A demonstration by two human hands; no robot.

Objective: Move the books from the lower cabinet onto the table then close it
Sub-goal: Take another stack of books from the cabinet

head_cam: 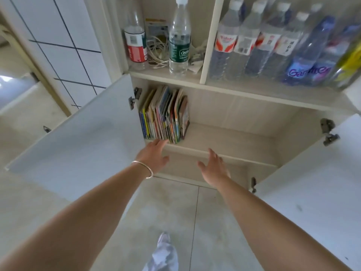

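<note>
Lower cabinet [244, 118] open, left door [78, 137] and right door [312, 182] swung wide. Books [165, 114] stand upright on cabinet shelf [224, 141], packed against left wall, spines facing out, long axis vertical, tops leaning slightly right. Shelf right of books bare. Left hand [154, 153] released, fingers straight, fingertips at shelf edge just below books. Right hand [214, 167] released, fingers spread, near shelf front, apart from books.

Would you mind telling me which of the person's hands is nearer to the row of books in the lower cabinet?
Left. The left hand reaches just below the books, fingertips at the shelf edge under them. The right hand is open further right and lower, before the bare part of the shelf.
</note>
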